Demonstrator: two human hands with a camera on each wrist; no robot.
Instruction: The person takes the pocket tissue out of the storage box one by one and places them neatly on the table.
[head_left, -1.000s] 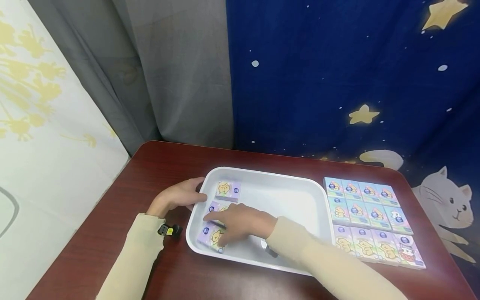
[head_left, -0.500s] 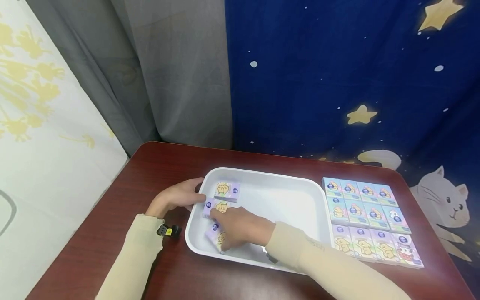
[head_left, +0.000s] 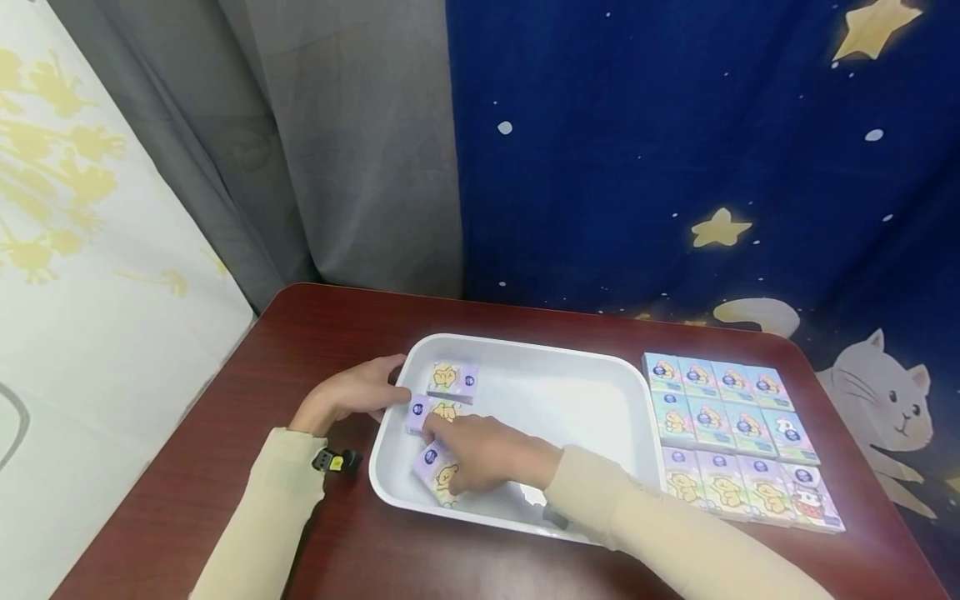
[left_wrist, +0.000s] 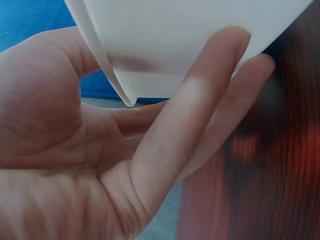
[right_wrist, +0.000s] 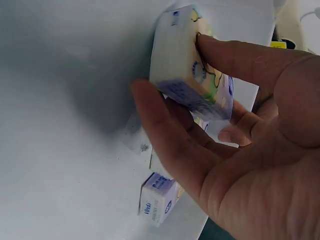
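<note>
My left hand (head_left: 360, 390) grips the left rim of a white plastic tray (head_left: 555, 344), its thumb at the rim. In the left wrist view, fingers (left_wrist: 185, 105) lie against the outside of the tray wall (left_wrist: 150, 40). Inside the tray, my right hand (head_left: 483, 454) pinches a small purple tissue pack (head_left: 435, 471) printed with a yellow bear. The right wrist view shows the thumb on the face of that tissue pack (right_wrist: 175, 55). A second purple pack (head_left: 418, 414) lies against the left wall, partly behind the fingers. A third pack (head_left: 453, 379) sits near the far left corner.
To the right of the tray, several blue and purple tissue packs (head_left: 731, 425) stand in neat rows on the dark red table (head_left: 337, 325). A blue curtain (head_left: 600, 167) and a grey curtain (head_left: 360, 167) hang behind the table.
The nearest pack has turned and shifted slightly right under my right hand. The middle pack has slid left to the tray wall. My left hand has stayed at the rim.
</note>
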